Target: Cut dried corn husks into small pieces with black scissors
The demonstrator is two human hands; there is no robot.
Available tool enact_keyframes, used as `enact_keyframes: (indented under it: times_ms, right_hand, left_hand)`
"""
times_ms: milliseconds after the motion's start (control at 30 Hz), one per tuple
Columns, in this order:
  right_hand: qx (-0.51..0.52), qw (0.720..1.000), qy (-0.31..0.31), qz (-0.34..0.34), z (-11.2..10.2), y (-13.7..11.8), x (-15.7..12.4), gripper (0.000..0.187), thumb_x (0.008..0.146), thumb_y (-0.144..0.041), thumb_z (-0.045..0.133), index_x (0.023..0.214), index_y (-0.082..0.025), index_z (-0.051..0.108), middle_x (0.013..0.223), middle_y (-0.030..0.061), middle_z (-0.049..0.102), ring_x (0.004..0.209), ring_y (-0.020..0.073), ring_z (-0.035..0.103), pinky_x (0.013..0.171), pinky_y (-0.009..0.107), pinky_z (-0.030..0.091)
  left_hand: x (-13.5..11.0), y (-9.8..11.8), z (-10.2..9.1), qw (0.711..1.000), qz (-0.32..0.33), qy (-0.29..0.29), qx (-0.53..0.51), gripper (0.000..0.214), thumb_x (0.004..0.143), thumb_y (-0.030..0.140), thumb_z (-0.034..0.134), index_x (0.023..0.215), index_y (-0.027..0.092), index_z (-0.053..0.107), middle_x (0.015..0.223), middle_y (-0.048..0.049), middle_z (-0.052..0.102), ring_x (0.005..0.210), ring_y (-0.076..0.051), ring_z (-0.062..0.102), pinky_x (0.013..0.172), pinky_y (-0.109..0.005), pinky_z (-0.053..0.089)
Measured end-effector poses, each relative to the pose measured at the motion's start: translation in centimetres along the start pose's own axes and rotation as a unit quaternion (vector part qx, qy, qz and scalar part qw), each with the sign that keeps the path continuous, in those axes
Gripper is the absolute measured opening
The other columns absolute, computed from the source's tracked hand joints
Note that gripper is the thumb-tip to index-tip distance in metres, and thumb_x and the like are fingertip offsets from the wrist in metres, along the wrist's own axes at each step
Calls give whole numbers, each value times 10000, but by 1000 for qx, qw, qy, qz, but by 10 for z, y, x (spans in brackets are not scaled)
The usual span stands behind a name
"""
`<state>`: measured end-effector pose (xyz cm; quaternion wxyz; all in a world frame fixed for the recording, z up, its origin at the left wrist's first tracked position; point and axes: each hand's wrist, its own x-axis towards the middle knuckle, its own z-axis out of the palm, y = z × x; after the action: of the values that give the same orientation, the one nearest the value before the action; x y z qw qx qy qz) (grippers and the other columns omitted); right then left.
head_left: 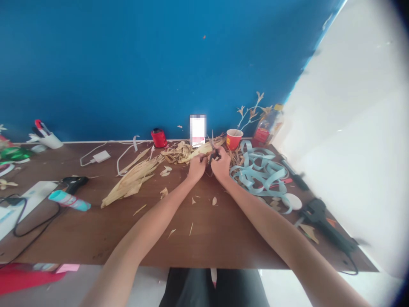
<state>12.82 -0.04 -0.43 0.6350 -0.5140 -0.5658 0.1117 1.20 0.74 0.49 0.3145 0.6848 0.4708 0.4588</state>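
My right hand (223, 163) is closed round a pair of scissors (216, 154) with dark handles, the blades pointing up toward the wall. Beside it, my left hand (196, 167) is pinched at the fingertips, close to the scissors. What it grips is too small and hidden to make out. Just beyond both hands lies a pale dried husk (205, 148) on a heap of crumpled husk scraps (179, 152). A larger bundle of dried husks (132, 183) spreads on the table to the left. Small cut flakes (214, 200) are scattered nearer me.
A phone (198, 130) leans on the blue wall, between a red container (159, 138) and a red paper cup (234, 140). Tangled light-blue ribbon (255, 170), a bottle (266, 128) and a glue gun (329, 224) are right. Left are a charger (101, 156) and blue roll (69, 200).
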Motion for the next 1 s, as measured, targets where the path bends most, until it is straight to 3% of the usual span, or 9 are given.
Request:
enact_keyframes:
  times_ms: [400,833,1000]
  right_hand:
    - [66,998,-21,-8,2,-2,1,329,741,-201,563,1062,-197,632,868,24,698,796,182,655,794,318,520]
    - [88,994,-62,24,2,-1,2,406,762,-238,562,1162,-182,607,853,31,705,756,173,656,754,319,533]
    - [103,993,-48,32,4,1,2,417,758,-232,563,1168,-173,605,867,41,709,766,172,657,748,315,531]
  left_hand:
    - [-1,1,0,999,-4,25,28,282,857,281,491,596,184,448,514,30,409,527,-124,395,563,-264,281]
    - [-4,3,-1,998,-13,55,-10,369,847,367,515,542,179,426,502,31,395,531,-110,357,550,-262,274]
    - [-3,0,2,998,-25,40,-39,346,863,386,498,586,182,463,510,25,442,517,-115,413,530,-250,317]
